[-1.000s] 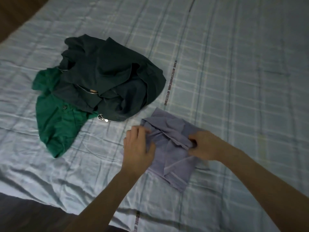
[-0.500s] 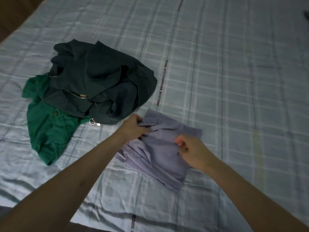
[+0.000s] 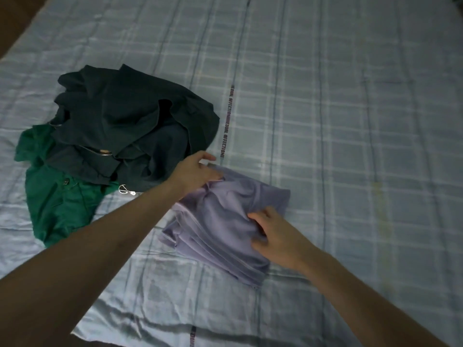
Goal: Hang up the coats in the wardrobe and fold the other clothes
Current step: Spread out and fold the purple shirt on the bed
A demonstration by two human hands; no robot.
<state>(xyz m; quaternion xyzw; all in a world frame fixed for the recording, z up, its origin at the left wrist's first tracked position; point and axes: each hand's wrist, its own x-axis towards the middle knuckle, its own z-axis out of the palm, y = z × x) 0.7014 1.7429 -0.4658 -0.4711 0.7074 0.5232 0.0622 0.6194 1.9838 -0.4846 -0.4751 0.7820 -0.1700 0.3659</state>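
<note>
A lilac garment (image 3: pixel 225 221) lies folded in a thick rectangle on the bed, near its front edge. My left hand (image 3: pixel 198 172) reaches across to the garment's far left corner and pinches the cloth there. On the garment's right side my right hand (image 3: pixel 273 234) lies with its fingers pressing the fabric. To the left lies a crumpled dark jacket (image 3: pixel 135 123) with a metal zip. A bright green shirt (image 3: pixel 57 196) sticks out from under it.
The bed (image 3: pixel 338 121) is covered by a pale blue checked sheet with a printed text stripe. Dark floor shows at the top left corner and along the bottom left edge. The right half of the sheet is bare.
My left hand has moved from the garment's near left side to its far left corner. My right hand slid down its right side. The garment now lies flatter and more spread out.
</note>
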